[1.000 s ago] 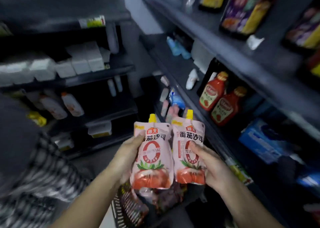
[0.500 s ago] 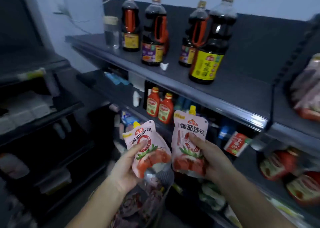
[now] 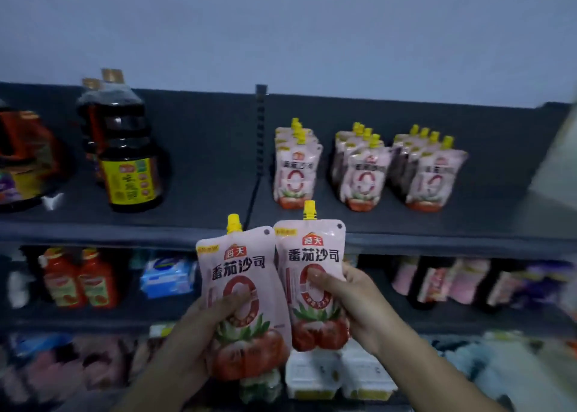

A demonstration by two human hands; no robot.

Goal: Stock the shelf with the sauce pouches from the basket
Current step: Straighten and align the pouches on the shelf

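Observation:
I hold two pink tomato sauce pouches with yellow caps, upright and side by side, below the top shelf's front edge. My left hand grips the left pouch at its lower half. My right hand grips the right pouch by its right side. On the dark top shelf behind them stand three rows of the same pouches, each several deep. The basket is out of view.
Large dark soy sauce bottles stand on the top shelf's left half, past a vertical divider. The shelf below carries red ketchup bottles, a blue wipes pack and dark bottles. White boxes lie lower down.
My view has swung right and up, from the aisle and basket to the top shelf with the pouch rows. Both hands have raised their pouches toward the shelf edge.

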